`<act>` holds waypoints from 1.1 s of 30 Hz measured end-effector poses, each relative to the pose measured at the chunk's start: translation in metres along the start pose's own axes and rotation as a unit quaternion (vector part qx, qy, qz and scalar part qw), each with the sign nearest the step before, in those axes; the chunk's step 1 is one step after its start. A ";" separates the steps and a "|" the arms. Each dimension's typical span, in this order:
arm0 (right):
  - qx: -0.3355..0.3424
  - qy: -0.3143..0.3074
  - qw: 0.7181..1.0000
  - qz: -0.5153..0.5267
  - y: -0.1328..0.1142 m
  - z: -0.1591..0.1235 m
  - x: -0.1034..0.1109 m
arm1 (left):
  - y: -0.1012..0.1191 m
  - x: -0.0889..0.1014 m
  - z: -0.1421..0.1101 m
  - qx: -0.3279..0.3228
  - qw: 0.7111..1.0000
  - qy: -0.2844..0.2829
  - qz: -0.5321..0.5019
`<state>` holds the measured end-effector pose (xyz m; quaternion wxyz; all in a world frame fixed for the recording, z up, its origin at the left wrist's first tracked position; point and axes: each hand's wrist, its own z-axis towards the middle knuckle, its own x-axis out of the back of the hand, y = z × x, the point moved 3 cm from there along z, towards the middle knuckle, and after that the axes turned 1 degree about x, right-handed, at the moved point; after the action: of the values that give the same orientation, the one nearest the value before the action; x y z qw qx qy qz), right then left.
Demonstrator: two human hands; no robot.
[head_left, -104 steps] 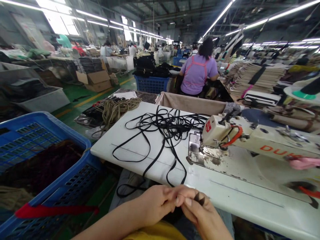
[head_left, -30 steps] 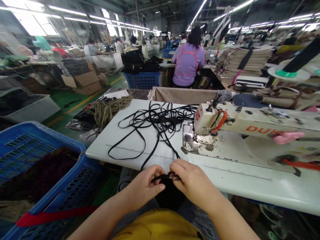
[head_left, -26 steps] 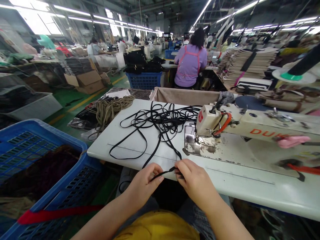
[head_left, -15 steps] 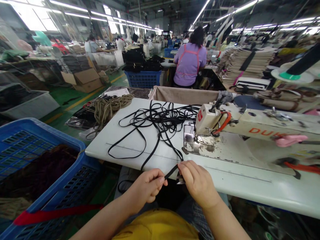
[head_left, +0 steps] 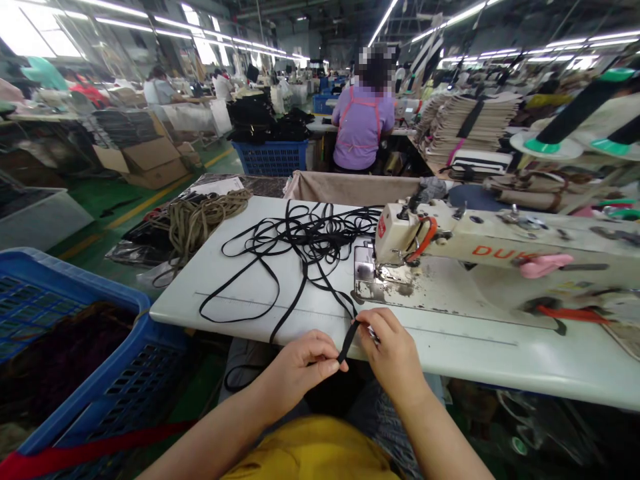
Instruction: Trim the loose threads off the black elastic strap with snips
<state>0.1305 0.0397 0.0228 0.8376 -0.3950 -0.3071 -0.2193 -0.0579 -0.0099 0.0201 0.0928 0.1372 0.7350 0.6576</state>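
A narrow black strap [head_left: 349, 341] stretches between my two hands at the table's front edge. My left hand [head_left: 311, 360] pinches its lower end between thumb and fingers. Just to the right, my right hand [head_left: 391, 343] grips the strap higher up, its fingertips closed around it. A bit of shiny metal [head_left: 373, 335] shows within the right hand, mostly hidden by the fingers; its kind is unclear. From there the strap leads up to a loose tangle of black strap [head_left: 320, 233] on the white tabletop [head_left: 240, 303].
A sewing machine [head_left: 450, 253] stands on the table to the right. Bundled olive cords [head_left: 200, 220] lie beyond the table's left side. A blue basket [head_left: 135, 307] stands at left, and a cloth-lined bin [head_left: 350, 187] behind the table. A person in purple [head_left: 357, 127] sits farther back.
The view has shifted slightly right. The strap between my hands now stands steeper, and the left fingers have loosened a little. Metal that poked out below my right hand now shows between its fingers.
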 end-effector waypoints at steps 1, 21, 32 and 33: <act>-0.009 0.002 1.000 -0.001 0.002 0.000 0.001 | 0.003 -0.001 0.002 -0.005 1.000 -0.008 0.021; -0.314 -0.031 0.924 0.216 0.004 -0.034 0.033 | -0.007 -0.044 0.037 0.092 0.990 -0.048 -0.100; -0.256 0.007 0.955 0.147 -0.005 -0.043 0.046 | -0.004 -0.058 0.045 0.075 0.995 -0.029 -0.055; -0.224 0.021 0.965 0.135 -0.005 -0.043 0.049 | -0.004 -0.058 0.044 0.067 0.996 -0.028 -0.045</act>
<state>0.1767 -0.0032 0.0375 0.7560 -0.6055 -0.1763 -0.1756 0.0103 0.0129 0.0087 0.1334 0.1285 0.7801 0.5976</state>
